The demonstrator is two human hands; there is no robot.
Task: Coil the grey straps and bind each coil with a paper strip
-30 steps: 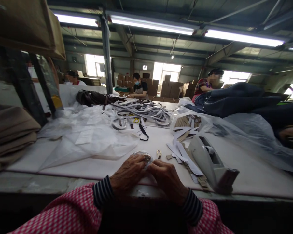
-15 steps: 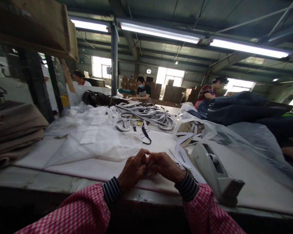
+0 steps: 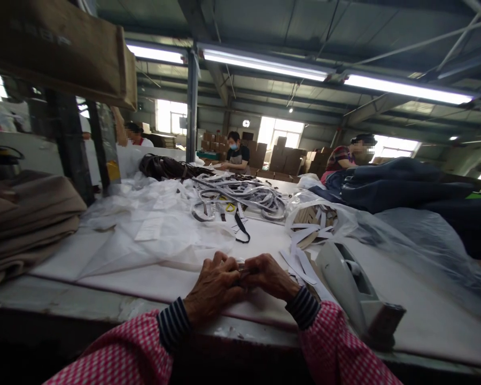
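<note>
White-topped worktable [image 3: 425,302] is filling the foreground, guys; bare left hand [image 3: 214,284] and right hand [image 3: 270,275] are curling nearly closed, pinching a small, shiny, too-blurry-to-identify piece [image 3: 243,268] between their fingertips, left of a grey plastic tape dispenser [image 3: 340,283].

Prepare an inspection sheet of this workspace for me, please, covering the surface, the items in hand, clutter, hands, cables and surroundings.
Surface: pale worktable, much of it covered with materials.
Job's things: small item between the fingers, too hidden to identify.
Clutter: tangled grey straps, plastic sheeting, folded brown cloth, dark blue fabric; loose strips beside a tape dispenser.
Hands: left hand and right hand meet near the front edge, fingers curled around the small item.
Cables: nothing seen on the worktable.
Surroundings: masked co-worker, other people, cardboard boxes, wall clock, lit tube lights overhead.
</note>
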